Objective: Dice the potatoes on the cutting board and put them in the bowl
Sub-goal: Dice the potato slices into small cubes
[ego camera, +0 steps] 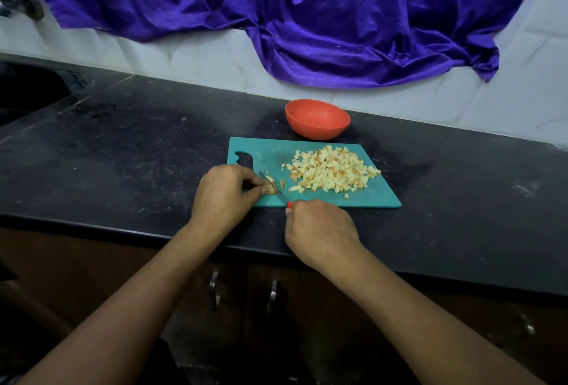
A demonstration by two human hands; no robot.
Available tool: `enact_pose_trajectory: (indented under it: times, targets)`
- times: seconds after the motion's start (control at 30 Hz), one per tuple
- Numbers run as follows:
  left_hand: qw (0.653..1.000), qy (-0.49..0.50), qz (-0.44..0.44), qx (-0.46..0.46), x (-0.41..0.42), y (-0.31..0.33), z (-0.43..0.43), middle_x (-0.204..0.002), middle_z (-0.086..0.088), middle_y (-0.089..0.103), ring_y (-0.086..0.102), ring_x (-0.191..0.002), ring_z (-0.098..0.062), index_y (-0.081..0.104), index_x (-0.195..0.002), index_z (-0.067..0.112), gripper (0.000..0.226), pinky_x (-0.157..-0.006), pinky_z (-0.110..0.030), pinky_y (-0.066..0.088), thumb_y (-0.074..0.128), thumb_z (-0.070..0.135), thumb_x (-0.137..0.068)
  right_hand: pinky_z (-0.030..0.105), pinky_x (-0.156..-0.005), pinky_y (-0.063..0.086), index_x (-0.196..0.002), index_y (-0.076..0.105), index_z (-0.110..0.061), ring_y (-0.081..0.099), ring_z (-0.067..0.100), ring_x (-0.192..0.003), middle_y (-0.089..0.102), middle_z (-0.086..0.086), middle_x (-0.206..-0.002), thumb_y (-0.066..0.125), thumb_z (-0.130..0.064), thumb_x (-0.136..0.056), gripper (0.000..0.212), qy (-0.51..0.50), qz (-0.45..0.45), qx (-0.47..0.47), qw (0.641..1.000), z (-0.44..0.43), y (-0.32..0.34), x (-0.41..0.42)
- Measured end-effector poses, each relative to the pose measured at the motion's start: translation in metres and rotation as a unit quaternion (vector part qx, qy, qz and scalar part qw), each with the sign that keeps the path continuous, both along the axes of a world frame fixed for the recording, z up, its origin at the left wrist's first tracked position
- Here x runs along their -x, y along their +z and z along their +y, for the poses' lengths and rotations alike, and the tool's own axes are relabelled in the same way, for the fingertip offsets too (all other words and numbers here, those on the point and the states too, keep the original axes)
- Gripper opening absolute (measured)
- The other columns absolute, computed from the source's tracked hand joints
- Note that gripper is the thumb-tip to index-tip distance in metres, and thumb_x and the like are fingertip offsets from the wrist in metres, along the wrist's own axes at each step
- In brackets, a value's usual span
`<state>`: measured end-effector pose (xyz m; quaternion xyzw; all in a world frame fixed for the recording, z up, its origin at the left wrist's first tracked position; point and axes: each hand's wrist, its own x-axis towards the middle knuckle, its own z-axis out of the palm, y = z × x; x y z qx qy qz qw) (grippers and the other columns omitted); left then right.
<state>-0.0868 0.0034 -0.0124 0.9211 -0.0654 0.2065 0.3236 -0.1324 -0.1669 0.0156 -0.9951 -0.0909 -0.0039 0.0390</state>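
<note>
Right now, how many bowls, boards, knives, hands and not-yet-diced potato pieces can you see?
bowl: 1
cutting board: 1
knife: 1, held by the right hand
potato piece: 1, held by the left hand
hands: 2
Total: 6

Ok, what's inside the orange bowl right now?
Only bare inner wall shows in the bowl; its near side hides the bottom. The potato dice lie on the cutting board.

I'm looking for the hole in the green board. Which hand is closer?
Left. The left hand is right beside the hole; the right hand is farther right, at the board's near edge.
</note>
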Motion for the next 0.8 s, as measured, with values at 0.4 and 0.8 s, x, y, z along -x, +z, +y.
enact_pose_trajectory:
  times: [0.4,0.8]
  targets:
    - [1.000,0.013,-0.004,-0.015,0.000,-0.002,0.000,-0.093,0.015,0.076,0.062,-0.084,-0.001,0.081,-0.095,0.029,0.010,-0.080,-0.028,0.054,0.081,0.034,-0.086,0.039,-0.065,0.049,-0.109,0.064,-0.018,0.060,0.020,-0.075,0.061,0.000,-0.084,0.032,-0.041,-0.110,0.040,0.004,-0.033,-0.050,0.998,0.003,-0.002,-0.001]
    - [1.000,0.011,-0.007,-0.024,-0.001,-0.001,-0.001,-0.095,0.015,0.076,0.065,-0.087,-0.002,0.081,-0.095,0.027,0.009,-0.083,-0.032,0.057,0.081,0.029,-0.087,0.039,-0.075,0.045,-0.124,0.062,-0.013,0.063,0.029,-0.105,0.066,0.009,-0.117,0.043,-0.029,-0.106,0.030,0.005,0.002,0.012,1.000,0.020,0.003,-0.012]
